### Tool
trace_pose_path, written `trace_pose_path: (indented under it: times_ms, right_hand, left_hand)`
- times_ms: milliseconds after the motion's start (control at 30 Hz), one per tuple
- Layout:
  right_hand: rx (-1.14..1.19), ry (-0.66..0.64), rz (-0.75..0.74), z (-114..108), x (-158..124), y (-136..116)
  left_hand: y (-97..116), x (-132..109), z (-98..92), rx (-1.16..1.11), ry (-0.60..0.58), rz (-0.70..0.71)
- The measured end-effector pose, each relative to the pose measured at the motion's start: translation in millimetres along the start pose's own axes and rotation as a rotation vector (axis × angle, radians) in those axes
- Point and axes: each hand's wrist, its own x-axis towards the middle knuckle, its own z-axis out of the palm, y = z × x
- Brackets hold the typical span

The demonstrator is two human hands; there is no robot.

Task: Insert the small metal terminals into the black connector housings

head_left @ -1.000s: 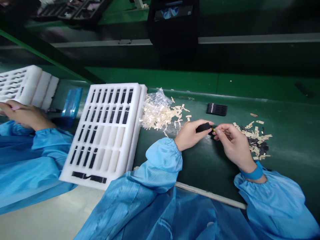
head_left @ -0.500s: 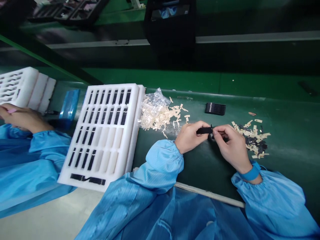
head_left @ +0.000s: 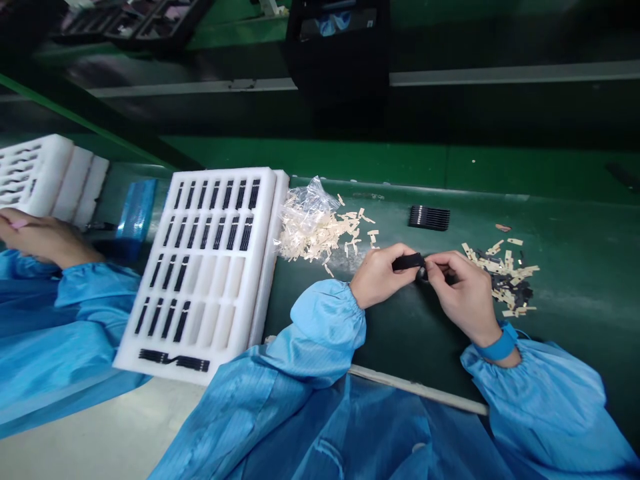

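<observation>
My left hand (head_left: 379,275) is closed round a short black strip (head_left: 407,261), held level over the dark green mat (head_left: 395,333). My right hand (head_left: 457,287) meets the strip's right end, its fingertips pinched together there; what they pinch is too small to name. Both hands hover just above the mat. Left of them lies a heap of pale tabs (head_left: 320,230) spilling from a clear bag. A scatter of pale and dark scraps (head_left: 507,280) lies to the right of my right hand.
A white foam tray (head_left: 213,267) with slots partly filled with black strips sits at left, a loose row of strips on its near edge. A small stack of black strips (head_left: 429,218) lies beyond my hands. A co-worker's hand (head_left: 37,237) and blue sleeve are far left, by another foam tray (head_left: 45,173).
My right hand's fingertips have closed in on the strip's right end, and a small yellowish tip seen there a second ago no longer shows. Both hands drifted slightly left.
</observation>
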Motion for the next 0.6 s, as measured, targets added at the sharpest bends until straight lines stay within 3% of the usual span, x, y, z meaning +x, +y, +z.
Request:
trace_pose_path:
  times_ms: [300,400,467,600]
  right_hand:
    - [-0.025,0.03,-0.013,1.7,-2.1,-2.0]
    - [-0.003,0.06,0.044,0.7,-1.2,3.1]
    - [0.026,0.132,0.132,0.9,0.4,8.4]
    - [0.105,0.181,0.23,12.5,3.8,12.1]
  left_hand:
    - [-1.4,-2.0,3.4,0.013,-0.003,0.017]
    - [0.1,0.6,1.3,-0.029,0.0,0.012]
    - [1.7,5.8,-5.4,-0.096,0.097,0.005]
    - [1.2,18.7,-23.4,-0.242,0.53,-0.042]
